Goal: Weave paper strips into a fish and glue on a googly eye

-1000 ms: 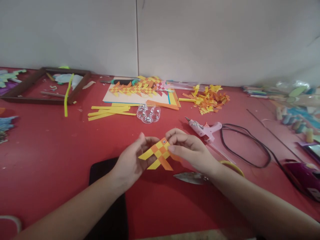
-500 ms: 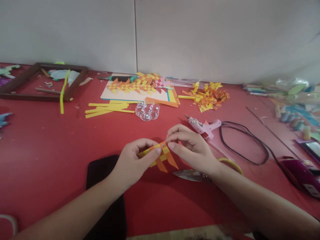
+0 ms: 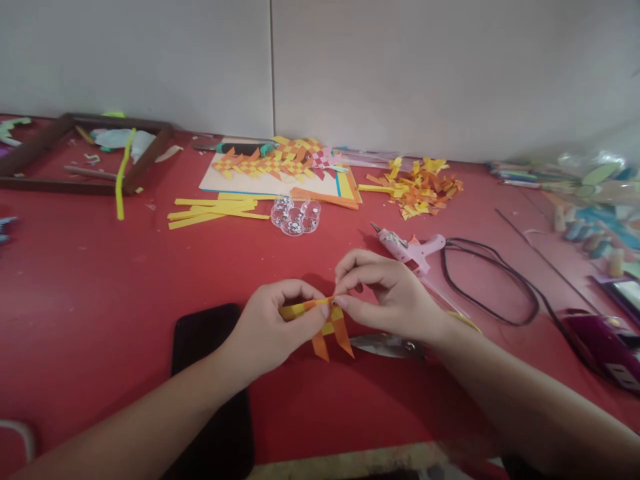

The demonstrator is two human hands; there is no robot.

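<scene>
In the head view, a small woven paper fish (image 3: 328, 328) of orange and yellow strips is held up over the table, its two orange ends hanging down. My left hand (image 3: 273, 327) pinches its body between thumb and fingers. The thumb and fingertips of my right hand (image 3: 387, 293) close on its upper right edge, beside a tiny googly eye (image 3: 334, 303) that they partly cover. Scissors (image 3: 383, 345) lie under my right wrist, their blades showing. A black phone-like slab (image 3: 210, 333) rests partly beneath my left forearm.
Beyond my hands lie a clear case of googly eyes (image 3: 295, 217), yellow paper strips (image 3: 215, 209) and more woven paper fish (image 3: 270, 163). A pink glue gun (image 3: 407, 250) with a looping black cord (image 3: 493, 320) is at right. Paper scraps (image 3: 420, 190) sit behind it; a brown frame (image 3: 60, 183) stands left.
The fish has tilted, so its top edge now faces me more. My right fingertips have come onto its edge by the eye. The view has shifted slightly.
</scene>
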